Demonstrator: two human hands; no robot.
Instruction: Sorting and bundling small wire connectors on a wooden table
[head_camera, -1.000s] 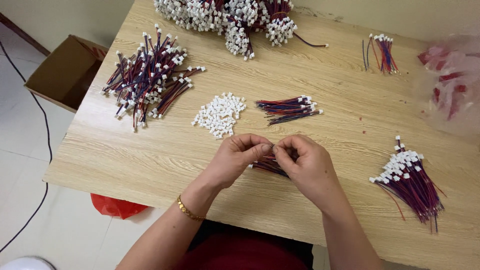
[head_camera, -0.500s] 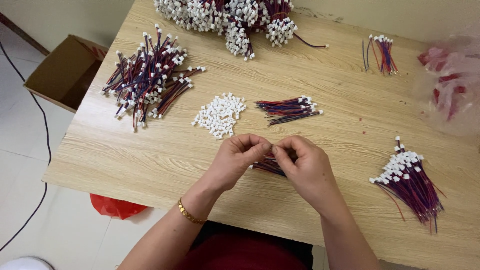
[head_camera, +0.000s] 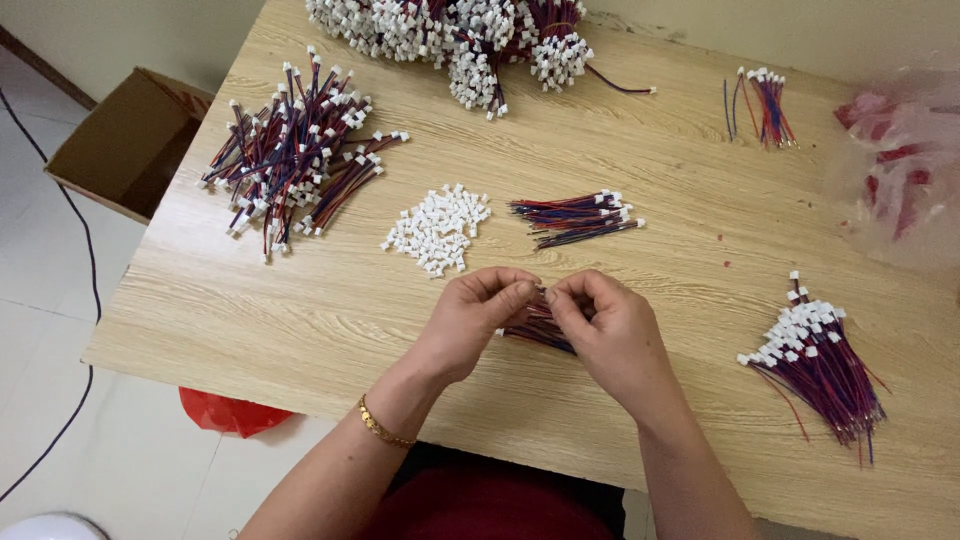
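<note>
Both hands meet at the near middle of the wooden worktop (head_camera: 650, 180). The left hand (head_camera: 470, 325) and right hand (head_camera: 615, 335) each have a closed grip, fingertips pinched together on a small bundle of red and blue wires (head_camera: 535, 325) that lies partly hidden between and under them (what the fingertips pinch is too small to make out). Just beyond the hands lies a heap of loose white connectors (head_camera: 437, 228), and to its right a short wire bundle (head_camera: 578, 217). A finished bundle with white plugs (head_camera: 815, 365) rests at the near right. A large scattered pile (head_camera: 290, 155) sits far left, beside a cardboard box (head_camera: 125, 145) on the floor.
</note>
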